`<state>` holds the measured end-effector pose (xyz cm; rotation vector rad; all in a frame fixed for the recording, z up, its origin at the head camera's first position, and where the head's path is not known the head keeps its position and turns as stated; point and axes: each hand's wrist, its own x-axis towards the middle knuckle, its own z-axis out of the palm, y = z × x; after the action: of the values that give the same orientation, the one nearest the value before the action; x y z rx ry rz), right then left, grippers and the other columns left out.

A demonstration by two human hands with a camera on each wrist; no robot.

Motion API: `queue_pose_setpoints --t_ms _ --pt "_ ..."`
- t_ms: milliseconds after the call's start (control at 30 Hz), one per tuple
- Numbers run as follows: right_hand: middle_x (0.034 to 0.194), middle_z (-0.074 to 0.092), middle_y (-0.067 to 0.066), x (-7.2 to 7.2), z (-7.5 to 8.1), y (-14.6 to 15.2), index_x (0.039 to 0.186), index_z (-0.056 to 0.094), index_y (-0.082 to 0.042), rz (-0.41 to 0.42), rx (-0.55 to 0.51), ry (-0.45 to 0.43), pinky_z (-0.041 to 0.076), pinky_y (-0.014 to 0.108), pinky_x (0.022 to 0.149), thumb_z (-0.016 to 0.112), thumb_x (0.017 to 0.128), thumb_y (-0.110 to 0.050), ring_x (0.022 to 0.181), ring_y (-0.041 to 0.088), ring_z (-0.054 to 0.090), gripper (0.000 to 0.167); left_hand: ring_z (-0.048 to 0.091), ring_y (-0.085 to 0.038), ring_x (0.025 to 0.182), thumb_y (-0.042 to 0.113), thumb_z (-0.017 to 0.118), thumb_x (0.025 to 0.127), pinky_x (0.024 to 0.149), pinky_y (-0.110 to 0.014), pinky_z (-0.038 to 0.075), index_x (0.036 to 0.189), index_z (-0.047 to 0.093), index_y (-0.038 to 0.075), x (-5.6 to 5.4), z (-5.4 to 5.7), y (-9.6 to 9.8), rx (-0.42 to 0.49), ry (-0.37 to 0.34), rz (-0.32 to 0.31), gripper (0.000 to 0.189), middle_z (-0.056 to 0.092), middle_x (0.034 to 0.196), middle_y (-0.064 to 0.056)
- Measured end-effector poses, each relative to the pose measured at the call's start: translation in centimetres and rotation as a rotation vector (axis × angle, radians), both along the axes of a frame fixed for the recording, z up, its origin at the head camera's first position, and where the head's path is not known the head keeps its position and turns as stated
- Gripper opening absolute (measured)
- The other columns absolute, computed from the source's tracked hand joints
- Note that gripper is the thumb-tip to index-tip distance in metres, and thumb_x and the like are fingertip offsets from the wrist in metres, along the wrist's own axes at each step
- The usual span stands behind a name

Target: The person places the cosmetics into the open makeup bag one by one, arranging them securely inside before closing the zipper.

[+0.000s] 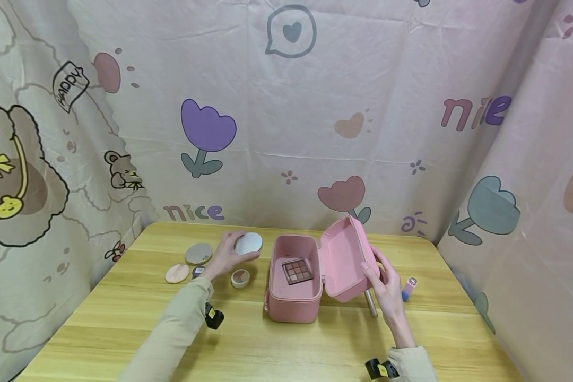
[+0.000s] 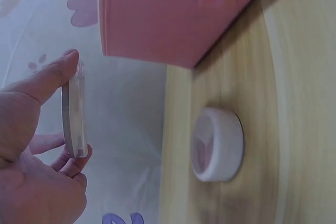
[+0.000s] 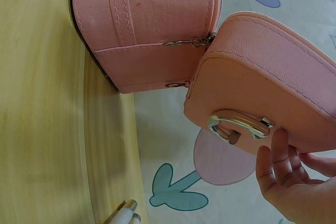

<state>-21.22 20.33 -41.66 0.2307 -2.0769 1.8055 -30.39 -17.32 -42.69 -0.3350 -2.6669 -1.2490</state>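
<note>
Pink case (image 1: 293, 312) stands between pot (image 1: 240, 279) and tube (image 1: 409, 289).

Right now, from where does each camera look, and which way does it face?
Head: worn on the head, facing forward and down at the table, pink case and cloth; left hand, right hand and sleeves show.
Left wrist: worn there, facing the round disc, pot and case's side; that hand shows, gripping the disc.
Right wrist: worn there, facing the outside of the lid; that hand shows, fingers touching it.
Head and left wrist share the disc and pot; all three share the case.
</note>
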Motion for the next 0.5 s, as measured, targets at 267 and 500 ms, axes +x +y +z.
queue_pose_setpoints --t_ms 267,500 --pt "0.130 0.050 0.002 0.0 0.1 0.0 0.149 0.043 0.000 0.010 0.004 -0.007 0.058 0.018 0.078 0.054 0.100 -0.008 0.101 -0.002 0.065 0.051 0.052 -0.044 0.120 0.025 0.083 0.081 0.104 -0.059 0.049 0.142 0.049 -0.002 0.1 0.9 2.0 0.031 0.002 -0.031 0.075 0.045 0.135 -0.030" --pt "0.129 0.050 0.001 0.1 0.1 -0.1 0.149 0.043 0.001 0.005 0.000 -0.015 0.058 0.018 0.078 0.055 0.100 -0.008 0.101 -0.002 0.064 0.051 0.051 -0.044 0.124 0.023 0.084 0.081 0.107 -0.060 0.048 0.143 0.050 0.000 0.3 1.3 3.6 0.052 -0.010 -0.057 0.075 0.043 0.139 -0.029"
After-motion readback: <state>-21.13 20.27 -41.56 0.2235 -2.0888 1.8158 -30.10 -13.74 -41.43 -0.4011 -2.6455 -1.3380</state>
